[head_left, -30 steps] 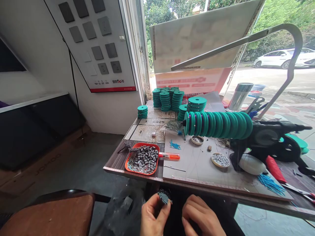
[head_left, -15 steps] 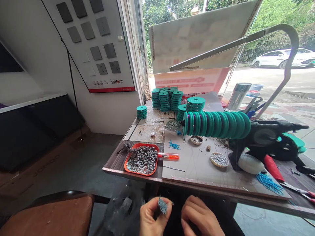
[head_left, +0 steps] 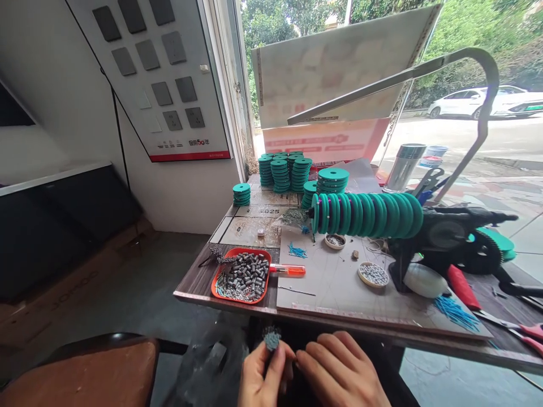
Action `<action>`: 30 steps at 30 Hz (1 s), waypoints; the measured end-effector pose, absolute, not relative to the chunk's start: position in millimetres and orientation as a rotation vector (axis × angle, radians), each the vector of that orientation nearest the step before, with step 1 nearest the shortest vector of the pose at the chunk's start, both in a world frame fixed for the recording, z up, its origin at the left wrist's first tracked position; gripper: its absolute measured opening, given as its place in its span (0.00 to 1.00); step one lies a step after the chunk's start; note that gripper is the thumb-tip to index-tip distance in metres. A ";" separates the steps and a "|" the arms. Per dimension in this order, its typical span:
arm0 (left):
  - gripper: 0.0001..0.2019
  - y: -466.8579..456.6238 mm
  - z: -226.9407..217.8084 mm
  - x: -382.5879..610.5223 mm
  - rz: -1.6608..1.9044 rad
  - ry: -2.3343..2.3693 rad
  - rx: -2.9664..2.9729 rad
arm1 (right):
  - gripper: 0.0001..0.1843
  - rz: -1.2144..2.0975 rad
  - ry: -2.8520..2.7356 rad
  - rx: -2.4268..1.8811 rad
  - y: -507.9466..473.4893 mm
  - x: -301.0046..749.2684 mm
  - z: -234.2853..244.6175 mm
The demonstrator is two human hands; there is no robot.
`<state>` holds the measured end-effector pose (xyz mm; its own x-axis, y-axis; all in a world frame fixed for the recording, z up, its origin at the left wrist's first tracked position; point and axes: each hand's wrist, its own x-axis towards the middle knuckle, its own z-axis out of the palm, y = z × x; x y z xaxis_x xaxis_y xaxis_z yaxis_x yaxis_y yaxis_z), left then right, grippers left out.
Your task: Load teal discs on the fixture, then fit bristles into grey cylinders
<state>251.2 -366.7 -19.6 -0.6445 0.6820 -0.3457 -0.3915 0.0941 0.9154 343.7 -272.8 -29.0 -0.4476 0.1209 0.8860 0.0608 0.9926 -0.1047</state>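
Observation:
Below the table's front edge, my left hand (head_left: 266,370) is closed on a tight bundle of thin grey-blue strands (head_left: 272,339); its tip sticks up above the thumb and finger. My right hand (head_left: 339,367) is just to the right, its fingers curled and its fingertips at the left hand's index finger. Whatever lies in the right fingers is hidden. Straight ahead on the table stands an orange-red tray (head_left: 270,282) of grey metal cylinders (head_left: 245,274) and tiny beads. An orange-handled tool (head_left: 292,270) lies against its right side.
Green discs (head_left: 367,215) line the spindle of a black cranked device (head_left: 449,232). Stacked green spools (head_left: 280,175) stand behind. A dish of grey pellets (head_left: 373,275), blue strands (head_left: 456,314), red-handled scissors (head_left: 500,322) and a white board (head_left: 339,308) occupy the table. A brown chair (head_left: 114,373) is at left.
My left hand has turned and risen slightly, so the bundle's tip stands higher. My right hand has moved left, bringing its fingertips to the left hand. The camera view has shifted slightly.

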 end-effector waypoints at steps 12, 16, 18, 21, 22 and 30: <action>0.26 -375.7 20.6 213.2 1.921 1.353 -0.090 | 0.16 0.353 -1.921 -0.217 -278.4 351.5 -32.8; 0.33 -368.2 -0.7 239.8 1.475 1.436 0.001 | 0.17 0.567 -1.893 -0.242 -280.0 350.7 -38.8; 0.35 -364.9 -4.1 249.5 1.462 1.467 -0.020 | 0.18 0.636 -1.888 -0.252 -280.4 350.2 -43.2; 0.39 -363.2 -3.3 253.0 1.446 1.481 -0.043 | 0.18 0.669 -1.923 -0.237 -280.4 351.7 -45.3; 0.39 -363.2 -3.6 252.5 1.449 1.480 -0.039 | 0.18 0.663 -1.954 -0.221 -280.5 352.5 -44.2; 0.36 -362.9 -15.1 252.8 1.525 1.522 0.025 | 0.18 0.631 -2.000 -0.206 -280.9 353.6 -39.8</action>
